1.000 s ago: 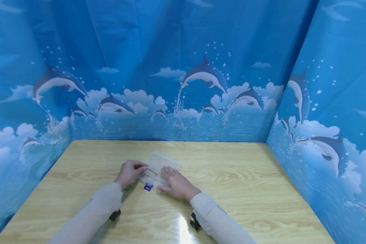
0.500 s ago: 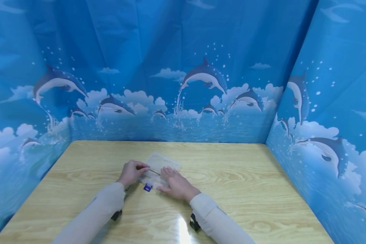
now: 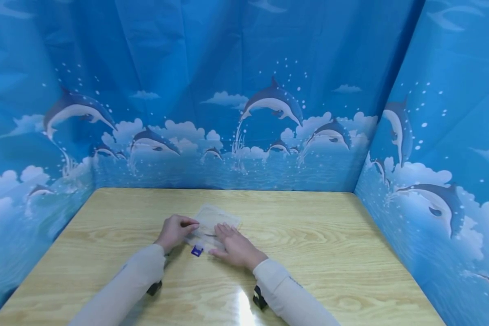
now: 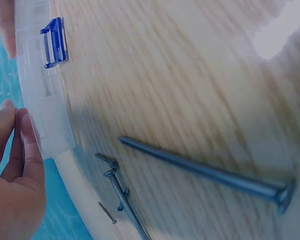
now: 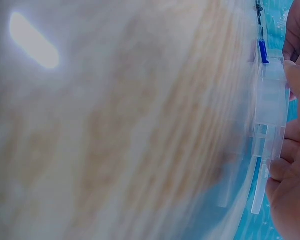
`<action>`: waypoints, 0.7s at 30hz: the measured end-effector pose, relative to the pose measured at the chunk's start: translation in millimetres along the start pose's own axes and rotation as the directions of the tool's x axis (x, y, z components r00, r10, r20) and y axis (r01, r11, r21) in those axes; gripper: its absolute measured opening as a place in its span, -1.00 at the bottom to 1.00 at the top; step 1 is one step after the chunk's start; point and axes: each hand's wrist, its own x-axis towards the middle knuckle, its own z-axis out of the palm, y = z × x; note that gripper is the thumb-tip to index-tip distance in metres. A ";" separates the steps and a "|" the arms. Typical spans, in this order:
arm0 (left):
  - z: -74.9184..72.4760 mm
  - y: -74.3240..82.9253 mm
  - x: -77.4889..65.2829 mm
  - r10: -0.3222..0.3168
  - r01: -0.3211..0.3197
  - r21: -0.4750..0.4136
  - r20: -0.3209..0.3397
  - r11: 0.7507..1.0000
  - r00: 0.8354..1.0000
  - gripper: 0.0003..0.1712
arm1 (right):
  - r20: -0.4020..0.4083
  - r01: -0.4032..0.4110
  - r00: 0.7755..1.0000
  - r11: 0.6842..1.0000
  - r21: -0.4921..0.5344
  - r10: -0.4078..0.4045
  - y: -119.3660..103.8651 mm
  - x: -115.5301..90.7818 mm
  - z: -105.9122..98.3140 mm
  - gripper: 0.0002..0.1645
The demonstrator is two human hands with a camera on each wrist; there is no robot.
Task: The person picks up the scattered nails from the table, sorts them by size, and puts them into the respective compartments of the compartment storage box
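Note:
A clear plastic box (image 3: 218,214) with a blue latch (image 4: 54,42) lies on the table, its lid apparently raised or folded back. My left hand (image 3: 175,232) is at the box's left side, thumb and fingertips close together over its rim. A dark, thin nail (image 3: 210,235) shows inside the box between the hands; whether the left fingertips still touch it is unclear. My right hand (image 3: 238,246) rests on the box's right part with its fingers extended. In the left wrist view a large nail (image 4: 205,172) lies on the table near several smaller nails (image 4: 107,212).
The wood-grain table (image 3: 330,253) carries the box left of its middle. Blue dolphin-print curtains (image 3: 212,90) stand along the back and sides. Light glares off the table's front (image 3: 246,308).
The nail between the left fingertips has gone from a clear slanting line to a lower, flatter, partly visible one in the box. The left hand shifted slightly right, then stayed; the right hand held still.

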 end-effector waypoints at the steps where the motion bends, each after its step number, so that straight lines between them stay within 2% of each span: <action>1: -0.4 0.2 -0.2 -0.002 0.002 0.000 0.002 1.000 1.000 -0.82 | 0.000 0.001 1.000 1.000 0.001 -0.001 -0.1 0.0 -0.1 -0.08; 9: -9.8 -1.1 -2.0 -0.006 0.006 0.007 0.022 1.000 1.000 -0.79 | 0.001 -0.007 1.000 1.000 0.008 0.007 -0.7 0.3 -0.3 -0.08; 21: -51.8 -28.6 -10.6 0.005 -0.007 0.026 0.059 1.000 0.998 -0.66 | -0.008 0.007 1.000 1.000 0.006 -0.007 -0.5 -0.5 0.3 -0.08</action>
